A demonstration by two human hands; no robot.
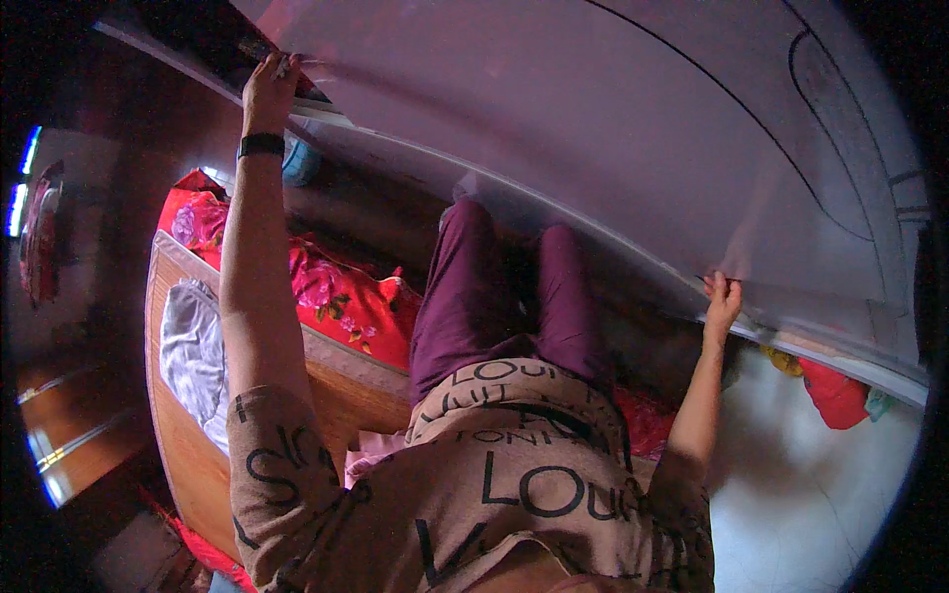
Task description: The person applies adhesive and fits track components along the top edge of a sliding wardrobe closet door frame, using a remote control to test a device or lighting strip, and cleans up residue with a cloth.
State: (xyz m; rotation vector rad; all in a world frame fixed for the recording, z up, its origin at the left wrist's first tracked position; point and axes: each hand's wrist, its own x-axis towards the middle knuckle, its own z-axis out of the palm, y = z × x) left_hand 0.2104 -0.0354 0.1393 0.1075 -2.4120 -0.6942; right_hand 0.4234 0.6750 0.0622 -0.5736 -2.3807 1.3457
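A large, glossy greyish-purple panel (563, 126) with thin black curved lines fills the upper view. My left hand (273, 78), with a dark band on its wrist, is raised at the panel's upper left corner area, beside a dark gap; its fingers are bent, and whether they grip anything is unclear. Lower on the right, my right hand (723, 293) has its thumb and fingertips together at the panel's lower edge, near a small dark thin thing too small to name. The panel reflects this hand. A pale rail (511, 185) runs along the lower edge between both hands.
On the left, a wooden-looking mat (200, 474) with a grey border bears a crumpled white cloth (194, 348). Red floral fabric (356, 304) lies beside my legs. A blue container (300, 159) stands behind my left forearm. A red item (834, 393) shows under the rail at right.
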